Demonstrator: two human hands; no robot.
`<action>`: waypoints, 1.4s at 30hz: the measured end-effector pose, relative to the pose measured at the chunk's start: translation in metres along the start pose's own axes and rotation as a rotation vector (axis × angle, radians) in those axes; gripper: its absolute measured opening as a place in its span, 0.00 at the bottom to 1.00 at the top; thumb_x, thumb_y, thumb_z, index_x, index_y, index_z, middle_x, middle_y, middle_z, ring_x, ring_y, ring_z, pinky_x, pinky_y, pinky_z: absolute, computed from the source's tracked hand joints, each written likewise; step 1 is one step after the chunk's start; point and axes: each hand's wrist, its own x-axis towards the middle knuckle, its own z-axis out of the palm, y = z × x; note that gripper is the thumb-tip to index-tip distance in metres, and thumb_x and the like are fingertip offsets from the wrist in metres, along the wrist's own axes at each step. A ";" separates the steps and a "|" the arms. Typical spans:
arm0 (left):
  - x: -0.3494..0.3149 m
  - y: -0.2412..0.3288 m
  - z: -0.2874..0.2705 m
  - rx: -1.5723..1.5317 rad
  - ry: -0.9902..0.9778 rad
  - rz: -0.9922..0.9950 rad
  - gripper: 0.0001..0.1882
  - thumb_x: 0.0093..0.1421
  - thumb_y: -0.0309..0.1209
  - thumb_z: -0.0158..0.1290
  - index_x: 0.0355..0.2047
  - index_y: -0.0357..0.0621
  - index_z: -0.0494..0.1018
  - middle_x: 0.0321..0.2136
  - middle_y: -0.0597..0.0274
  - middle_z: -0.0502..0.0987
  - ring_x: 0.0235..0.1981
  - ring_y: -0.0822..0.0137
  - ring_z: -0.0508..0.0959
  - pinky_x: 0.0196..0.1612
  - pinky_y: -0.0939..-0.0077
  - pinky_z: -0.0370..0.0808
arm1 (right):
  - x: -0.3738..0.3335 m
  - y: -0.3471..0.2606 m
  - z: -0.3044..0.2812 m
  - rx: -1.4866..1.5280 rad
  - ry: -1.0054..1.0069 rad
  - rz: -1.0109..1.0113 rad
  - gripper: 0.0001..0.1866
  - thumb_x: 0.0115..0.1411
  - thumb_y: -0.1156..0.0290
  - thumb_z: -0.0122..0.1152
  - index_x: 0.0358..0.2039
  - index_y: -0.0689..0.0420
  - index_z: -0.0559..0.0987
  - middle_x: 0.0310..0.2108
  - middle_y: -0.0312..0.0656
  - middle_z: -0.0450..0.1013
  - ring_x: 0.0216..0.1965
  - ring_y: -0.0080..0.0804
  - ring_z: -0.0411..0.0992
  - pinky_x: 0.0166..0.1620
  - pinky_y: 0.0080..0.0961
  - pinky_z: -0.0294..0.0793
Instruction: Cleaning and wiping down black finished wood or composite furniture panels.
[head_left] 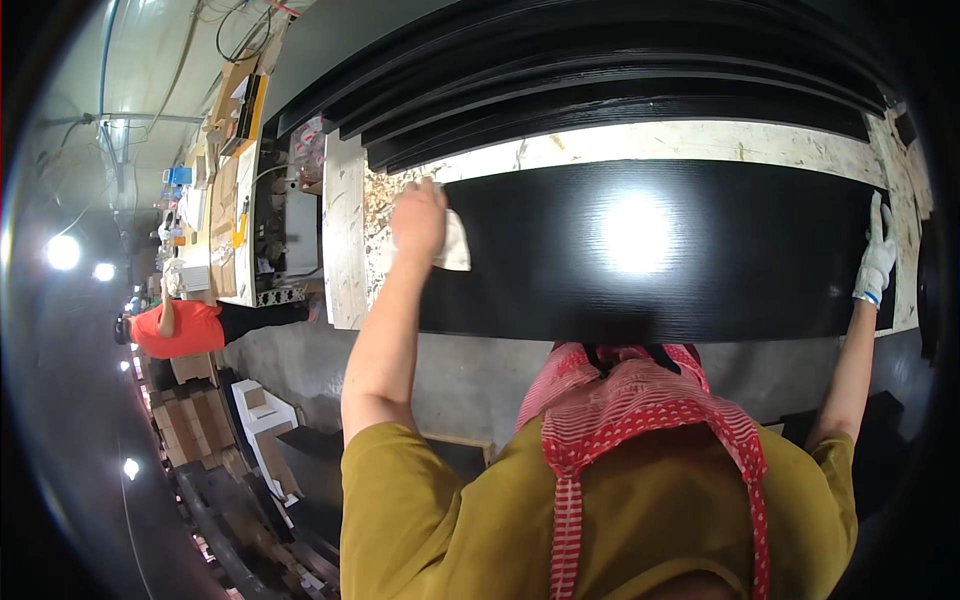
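A long glossy black board [530,270] with a fine grain lies flat before me, a bright reflection on its middle. At its left end my bare left hand [420,215] is closed on a white cloth [455,245], which hangs out beside the palm over the board's edge. Part of the cloth is hidden under the hand. My right hand [877,258], in a white glove with a blue cuff, rests at the board's right end with its fingers stretched out along the edge.
The board lies on a pale, paint-stained worktable [345,235]. Behind it, several black panels [620,85] are stacked. A person in a red shirt [185,328] stands far left by a cluttered bench [222,215]. Cardboard pieces [190,425] lie at lower left.
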 end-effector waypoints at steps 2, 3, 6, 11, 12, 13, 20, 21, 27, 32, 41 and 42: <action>-0.022 0.053 0.003 -0.025 0.082 0.268 0.11 0.63 0.37 0.48 0.40 0.44 0.72 0.38 0.51 0.74 0.39 0.52 0.75 0.42 0.58 0.75 | 0.001 0.006 -0.004 -0.014 -0.057 0.006 0.25 0.65 0.51 0.49 0.60 0.47 0.72 0.61 0.46 0.63 0.59 0.34 0.64 0.56 0.28 0.66; -0.036 0.085 -0.004 -0.092 0.037 0.333 0.11 0.60 0.37 0.50 0.39 0.46 0.73 0.38 0.53 0.74 0.39 0.53 0.75 0.41 0.60 0.75 | -0.003 0.003 -0.003 -0.013 -0.063 0.010 0.25 0.65 0.51 0.49 0.60 0.47 0.72 0.61 0.46 0.63 0.59 0.34 0.64 0.56 0.28 0.66; -0.076 0.129 -0.002 -0.145 0.054 0.665 0.10 0.57 0.37 0.54 0.37 0.48 0.74 0.37 0.54 0.73 0.38 0.54 0.73 0.42 0.61 0.74 | -0.002 0.011 -0.001 -0.013 0.071 -0.050 0.22 0.68 0.58 0.42 0.61 0.39 0.71 0.60 0.43 0.66 0.38 0.26 0.66 0.45 0.20 0.65; -0.016 -0.037 0.033 -0.201 0.229 0.050 0.13 0.63 0.38 0.48 0.38 0.40 0.73 0.35 0.45 0.73 0.37 0.45 0.74 0.42 0.52 0.71 | 0.007 0.022 -0.008 -0.096 -0.055 -0.135 0.21 0.67 0.55 0.46 0.60 0.39 0.72 0.62 0.46 0.63 0.55 0.33 0.67 0.52 0.25 0.69; -0.011 -0.051 0.019 -0.193 0.110 -0.010 0.15 0.63 0.39 0.48 0.40 0.40 0.72 0.37 0.42 0.73 0.39 0.43 0.74 0.44 0.51 0.71 | 0.004 0.017 -0.003 -0.063 -0.032 -0.105 0.21 0.67 0.55 0.45 0.60 0.38 0.72 0.61 0.46 0.64 0.55 0.33 0.67 0.51 0.25 0.69; -0.010 -0.061 0.019 -0.213 0.153 -0.037 0.15 0.63 0.40 0.48 0.42 0.42 0.72 0.38 0.41 0.73 0.41 0.43 0.73 0.44 0.51 0.71 | 0.003 0.009 0.003 -0.020 -0.009 -0.080 0.21 0.67 0.55 0.45 0.60 0.38 0.72 0.61 0.46 0.64 0.55 0.33 0.68 0.50 0.24 0.69; -0.126 0.119 0.019 -0.392 0.269 0.337 0.13 0.52 0.35 0.56 0.35 0.42 0.75 0.34 0.51 0.73 0.38 0.53 0.71 0.41 0.59 0.68 | -0.010 -0.024 0.000 0.118 0.088 0.064 0.24 0.65 0.51 0.51 0.57 0.46 0.75 0.59 0.44 0.66 0.55 0.31 0.68 0.52 0.28 0.69; -0.141 0.165 0.002 -0.414 0.183 0.530 0.08 0.50 0.33 0.55 0.29 0.43 0.74 0.30 0.53 0.74 0.36 0.54 0.72 0.40 0.59 0.68 | -0.013 -0.032 -0.005 0.134 0.100 0.106 0.24 0.65 0.51 0.50 0.57 0.46 0.75 0.59 0.44 0.66 0.56 0.32 0.67 0.53 0.28 0.69; -0.179 0.265 -0.057 -0.741 -0.012 0.453 0.10 0.56 0.35 0.51 0.28 0.40 0.73 0.30 0.52 0.75 0.36 0.54 0.76 0.38 0.64 0.73 | -0.041 -0.077 -0.029 0.637 0.007 0.206 0.25 0.62 0.53 0.58 0.55 0.54 0.74 0.52 0.38 0.72 0.47 0.26 0.71 0.42 0.23 0.73; -0.116 0.057 0.012 -1.092 0.291 -0.379 0.26 0.67 0.40 0.43 0.60 0.35 0.61 0.53 0.49 0.71 0.52 0.57 0.73 0.57 0.64 0.68 | -0.046 -0.034 -0.132 0.963 0.181 0.281 0.22 0.62 0.61 0.59 0.53 0.59 0.73 0.42 0.37 0.73 0.37 0.27 0.72 0.37 0.23 0.72; -0.142 0.497 -0.040 -0.528 0.198 0.752 0.18 0.52 0.33 0.57 0.43 0.41 0.76 0.44 0.48 0.76 0.47 0.49 0.73 0.52 0.53 0.68 | -0.087 0.059 -0.226 1.248 0.253 0.365 0.16 0.64 0.68 0.55 0.50 0.62 0.73 0.61 0.37 0.64 0.40 0.35 0.70 0.36 0.29 0.72; -0.170 0.555 -0.050 -0.483 0.255 0.992 0.17 0.51 0.31 0.57 0.42 0.41 0.75 0.42 0.49 0.76 0.46 0.50 0.73 0.50 0.53 0.69 | -0.091 0.063 -0.219 1.216 0.255 0.379 0.18 0.64 0.65 0.55 0.52 0.61 0.73 0.60 0.38 0.65 0.41 0.31 0.70 0.35 0.27 0.72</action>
